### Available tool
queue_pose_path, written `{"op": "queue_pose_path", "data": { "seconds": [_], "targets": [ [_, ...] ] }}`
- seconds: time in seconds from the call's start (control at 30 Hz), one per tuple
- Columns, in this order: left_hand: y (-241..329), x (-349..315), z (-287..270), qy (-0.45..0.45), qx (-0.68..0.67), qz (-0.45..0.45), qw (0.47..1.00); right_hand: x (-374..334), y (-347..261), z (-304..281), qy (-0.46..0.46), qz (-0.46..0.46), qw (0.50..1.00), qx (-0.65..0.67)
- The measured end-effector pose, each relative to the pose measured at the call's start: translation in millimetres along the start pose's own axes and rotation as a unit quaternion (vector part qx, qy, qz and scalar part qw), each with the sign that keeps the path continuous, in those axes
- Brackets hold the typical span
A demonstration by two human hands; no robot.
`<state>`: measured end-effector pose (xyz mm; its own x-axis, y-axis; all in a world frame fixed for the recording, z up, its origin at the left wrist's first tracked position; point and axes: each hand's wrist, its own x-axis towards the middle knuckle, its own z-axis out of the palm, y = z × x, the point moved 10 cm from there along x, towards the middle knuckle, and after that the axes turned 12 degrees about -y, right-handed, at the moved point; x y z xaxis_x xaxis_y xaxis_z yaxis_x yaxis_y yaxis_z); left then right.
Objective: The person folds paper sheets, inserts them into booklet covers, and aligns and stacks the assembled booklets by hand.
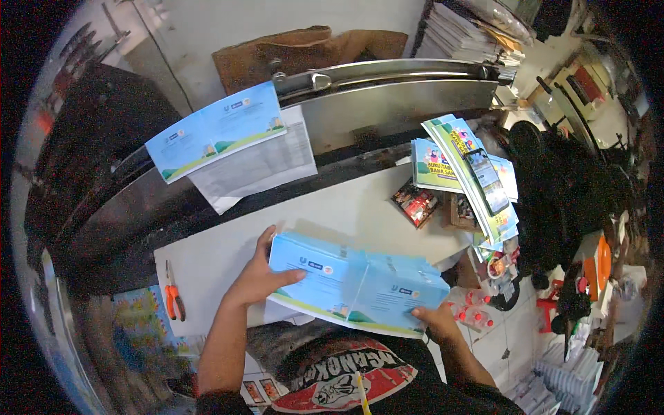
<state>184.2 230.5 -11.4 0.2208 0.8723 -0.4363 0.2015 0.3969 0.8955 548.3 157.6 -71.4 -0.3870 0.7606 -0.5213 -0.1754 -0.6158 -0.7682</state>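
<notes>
A thick stack of light-blue printed sheets [325,283], with a green strip along the lower edge, is held level over the near edge of the white worktable [332,207]. At its left end my left hand [259,277] grips it, thumb on top and the other fingers at the side and beneath. My right hand [439,321] pinches the near right corner, its thumb on top and its fingers mostly hidden below. The stack's far edges look uneven and stepped. Beyond it, a matching blue sheet [228,128] and a white paper [277,166] lie against a metal machine.
Orange-handled pliers [174,297] lie at the table's left end. Colourful booklets [456,159] are piled at the right, with a phone [487,181] on top. A dark red packet [416,202] sits beside them. The long metal machine bar [401,107] borders the far side. Plastic bottles [474,308] are at lower right.
</notes>
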Motion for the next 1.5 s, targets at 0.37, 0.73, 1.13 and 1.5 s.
{"op": "queue_pose_path", "data": {
  "seconds": [0.37,0.73,1.13,1.5],
  "targets": [
    [-73.5,-115.1,-71.5,0.177,-0.078,0.015,0.981,91.5,-89.5,88.1,-0.223,-0.181,0.894,-0.345],
    [-114.0,-168.4,-44.0,0.141,0.155,0.155,0.965,97.9,-98.1,156.8,-0.352,-0.299,0.688,-0.56],
    [-101.5,-158.9,-48.1,0.303,-0.084,0.116,0.942,106.1,-96.5,140.4,-0.262,-0.235,0.815,-0.461],
    [-135.7,-180.6,-24.9,0.179,0.178,0.052,0.966,103.5,-74.5,130.9,-0.348,-0.157,0.845,-0.375]
  ]
}}
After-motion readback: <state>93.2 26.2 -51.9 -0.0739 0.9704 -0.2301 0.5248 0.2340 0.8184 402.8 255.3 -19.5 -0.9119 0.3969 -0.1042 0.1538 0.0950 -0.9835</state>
